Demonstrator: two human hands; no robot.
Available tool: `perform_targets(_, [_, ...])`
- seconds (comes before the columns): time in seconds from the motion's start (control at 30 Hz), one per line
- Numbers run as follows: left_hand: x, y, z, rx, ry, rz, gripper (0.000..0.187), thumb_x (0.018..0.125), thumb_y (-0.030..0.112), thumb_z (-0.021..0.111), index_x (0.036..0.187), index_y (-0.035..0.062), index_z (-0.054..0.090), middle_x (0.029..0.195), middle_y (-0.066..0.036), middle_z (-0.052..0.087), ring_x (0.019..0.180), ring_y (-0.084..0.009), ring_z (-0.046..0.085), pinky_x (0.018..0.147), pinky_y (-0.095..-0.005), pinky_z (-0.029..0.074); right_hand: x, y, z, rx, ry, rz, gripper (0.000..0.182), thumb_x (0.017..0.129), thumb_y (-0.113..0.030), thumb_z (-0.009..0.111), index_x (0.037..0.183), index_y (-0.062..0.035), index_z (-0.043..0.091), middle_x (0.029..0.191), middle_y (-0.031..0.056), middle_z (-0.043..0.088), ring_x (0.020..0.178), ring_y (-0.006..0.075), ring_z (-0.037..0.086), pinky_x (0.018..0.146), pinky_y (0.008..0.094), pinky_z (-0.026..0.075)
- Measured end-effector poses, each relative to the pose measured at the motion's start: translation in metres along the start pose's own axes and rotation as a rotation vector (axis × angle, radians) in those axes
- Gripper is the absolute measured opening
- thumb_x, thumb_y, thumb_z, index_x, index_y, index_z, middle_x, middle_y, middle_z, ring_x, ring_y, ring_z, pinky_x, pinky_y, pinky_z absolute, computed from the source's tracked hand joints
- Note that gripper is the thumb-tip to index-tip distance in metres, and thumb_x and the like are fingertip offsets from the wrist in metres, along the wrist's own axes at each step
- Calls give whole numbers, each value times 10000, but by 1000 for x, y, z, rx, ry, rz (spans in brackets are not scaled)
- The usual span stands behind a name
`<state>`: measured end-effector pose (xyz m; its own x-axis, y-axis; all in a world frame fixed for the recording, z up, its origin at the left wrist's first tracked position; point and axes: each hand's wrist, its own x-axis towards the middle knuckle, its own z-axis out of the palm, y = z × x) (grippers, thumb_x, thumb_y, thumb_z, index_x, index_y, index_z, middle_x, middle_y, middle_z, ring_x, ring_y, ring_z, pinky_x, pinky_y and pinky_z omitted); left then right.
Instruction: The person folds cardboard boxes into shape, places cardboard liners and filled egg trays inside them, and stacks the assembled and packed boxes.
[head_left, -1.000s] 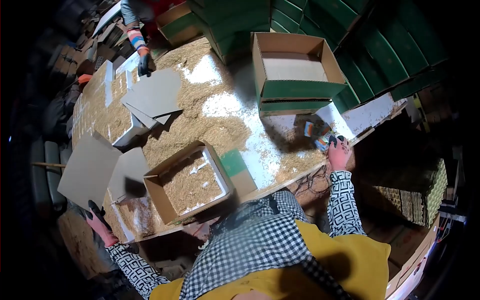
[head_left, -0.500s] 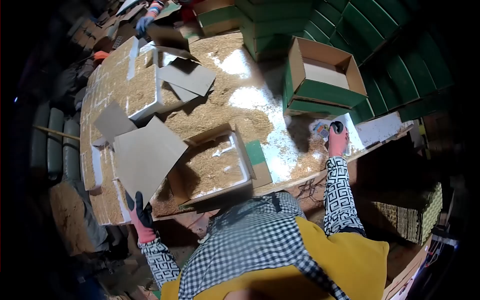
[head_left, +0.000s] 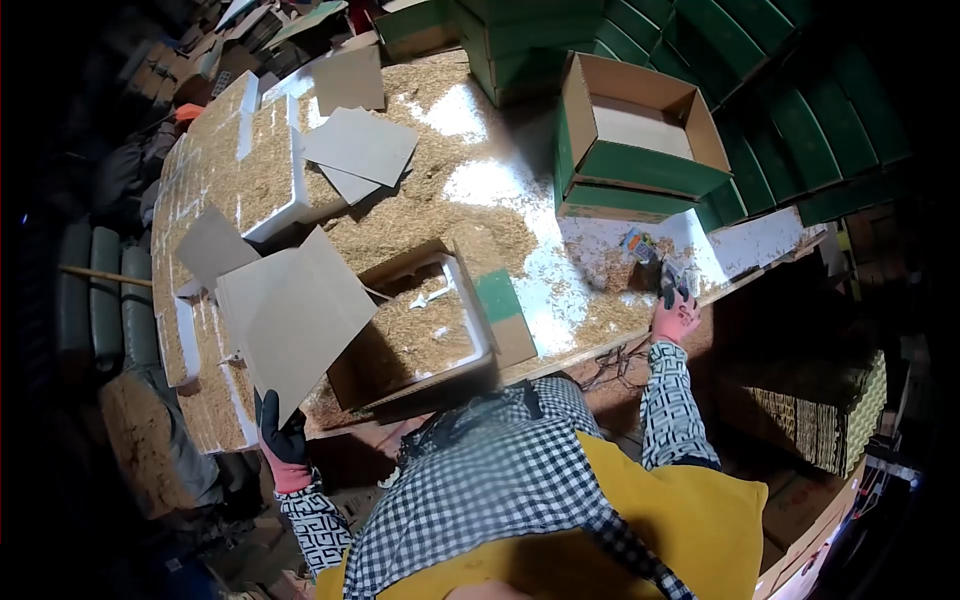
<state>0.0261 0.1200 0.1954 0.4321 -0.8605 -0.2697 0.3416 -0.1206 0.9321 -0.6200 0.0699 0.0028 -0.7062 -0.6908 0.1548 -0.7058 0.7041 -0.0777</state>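
My left hand (head_left: pixel 284 438), in a pink and black glove, grips the lower corner of a large grey cardboard sheet (head_left: pixel 292 310). The sheet leans over the left side of an open cardboard box (head_left: pixel 487 378). Inside that box sits a white foam tray (head_left: pixel 484 335) filled with sawdust-like material. My right hand (head_left: pixel 676 316), gloved the same way, is at the table's front edge with its dark fingers curled beside a small greyish item. What they hold, if anything, is too small to make out. Just beyond lies a small colourful packet (head_left: pixel 636 243).
Two stacked green boxes (head_left: pixel 650 172) stand at the back right, the upper one open. More green boxes (head_left: pixel 830 140) form a wall behind. Loose cardboard sheets (head_left: pixel 362 145) lie on filled foam trays (head_left: pixel 225 165) at left. Stacked textured trays (head_left: pixel 825 425) sit below the table at right.
My right hand has drawn back toward the table's front edge. My left hand still holds the sheet. Another person's blue-gloved hand at the upper left has gone from view, leaving a cardboard piece there.
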Motion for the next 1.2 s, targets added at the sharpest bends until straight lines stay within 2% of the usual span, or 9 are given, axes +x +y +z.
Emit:
perform_targets(0.17, [0,-26,-36,770,-125,550,356,940,44,480,1295,43,491,920,-31,567,690,-101,481,593,-227,414,-3,-25,-28,193,183,-279,357,711,-207,693,1037,-98,600,1140,114,560,1109,330,476,947,468,366])
perform_targets(0.33, [-19,-22,-45,777,-119,437,490,821,-126,452,1277,45,509,1292,-156,507,853,-148,575,670,-231,496,9,-68,-41,332,285,-202,386,760,-231,652,1070,-19,566,1146,191,544,1092,369,476,964,468,370])
perform_targets(0.57, [-36,-18,-36,870,-112,532,382,891,-28,448,1263,38,505,1215,-102,551,769,-108,541,609,-202,443,117,-15,46,76,-504,60,633,767,-543,592,1208,-90,584,1245,146,571,1144,326,532,951,414,440])
perform_targets(0.73, [-44,-13,-13,950,-116,500,333,909,-19,433,1217,37,544,1067,-52,592,693,-77,508,557,-187,398,132,15,83,168,-225,143,476,844,-406,548,1162,-57,603,1024,171,665,908,374,637,773,441,512])
perform_targets(0.9, [-43,-15,-7,387,74,145,310,912,53,489,1214,13,542,856,-21,581,615,-54,472,511,-170,362,-7,-127,-118,925,386,-606,275,795,-57,532,1034,40,627,1088,204,610,1034,401,556,958,479,409])
perform_targets(1.0, [-29,-13,18,-63,51,-86,381,930,127,543,1298,51,481,899,-19,586,636,-59,524,457,-156,358,-105,-230,-159,1079,13,-1436,179,769,-113,585,932,-69,646,1117,173,612,1138,375,518,1030,511,344])
perform_targets(1.03, [-27,-29,4,691,-122,285,476,914,97,550,1369,88,412,990,-25,592,690,-66,551,471,-156,378,-118,-254,-153,782,-81,-1630,183,752,-146,607,916,-71,642,1116,144,607,1123,349,516,1009,499,357])
perform_targets(1.07, [-20,-19,35,27,187,-202,523,901,61,546,1396,97,379,1099,-38,582,778,-70,574,496,-157,403,-128,-270,-145,464,-171,-1785,196,734,-179,628,900,-74,638,1115,115,602,1108,323,513,988,487,369])
perform_targets(1.2, [0,-57,42,636,-138,199,748,801,165,648,1446,87,277,1087,-119,617,799,-231,641,704,-353,521,-82,-251,-199,1061,-346,-1161,319,689,-32,641,1007,-38,628,1101,140,596,1066,313,540,931,401,438])
